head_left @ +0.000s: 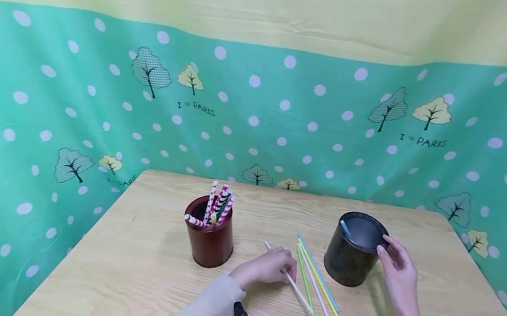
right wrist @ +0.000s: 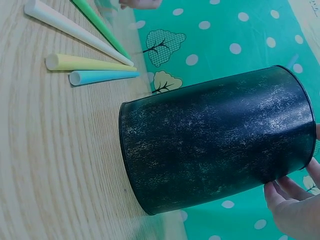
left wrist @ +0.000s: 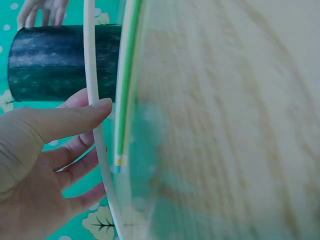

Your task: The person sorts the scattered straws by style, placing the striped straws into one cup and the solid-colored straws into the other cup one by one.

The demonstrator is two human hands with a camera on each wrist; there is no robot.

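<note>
A white straw [left wrist: 90,60] is pinched between the thumb and forefinger of my left hand [head_left: 273,266], slanting just over the wood. Several straws lie fanned out to the right of that hand: a green straw [head_left: 311,299], another white straw [head_left: 320,301], a yellow straw [head_left: 325,291] and a blue straw [head_left: 330,297]. My right hand [head_left: 399,273] holds the black can [head_left: 347,262] by its right side near the rim. One blue straw [head_left: 345,229] leans inside that can, its lower part hidden.
A dark red can [head_left: 211,247] stands on the left with several patterned paper straws [head_left: 222,205] in it. Both cans stand on a wooden table [head_left: 141,250]. Behind the table's far edge hangs a green and yellow cloth [head_left: 280,145].
</note>
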